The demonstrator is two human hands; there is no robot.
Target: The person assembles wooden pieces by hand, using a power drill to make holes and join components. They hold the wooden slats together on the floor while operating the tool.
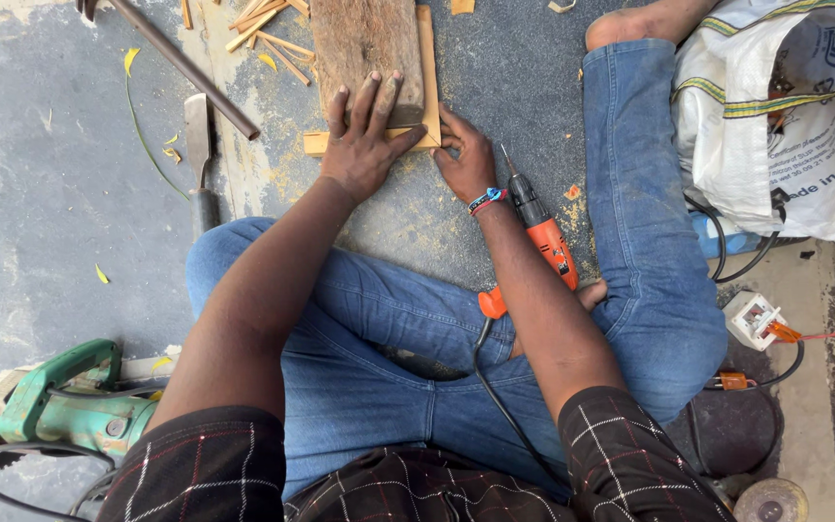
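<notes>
I sit cross-legged on a grey floor. My left hand (pixel 367 135) lies flat, fingers spread, on the near end of a rough wooden board (pixel 367 43) that rests on paler wood strips (pixel 427 87). My right hand (pixel 466 159) touches the near right corner of those strips with curled fingers; a beaded band circles its wrist. An orange and black electric drill (pixel 545 232) lies on the floor just right of my right forearm, its bit pointing away from me and its cable running back under my arm.
A chisel (pixel 199 145) and a dark metal rod (pixel 186 66) lie at the left, with wood offcuts (pixel 268 34) beyond. A green circular saw (pixel 60 406) sits at lower left. A white woven sack (pixel 785 106), a socket box (pixel 754 319) and cables are on the right.
</notes>
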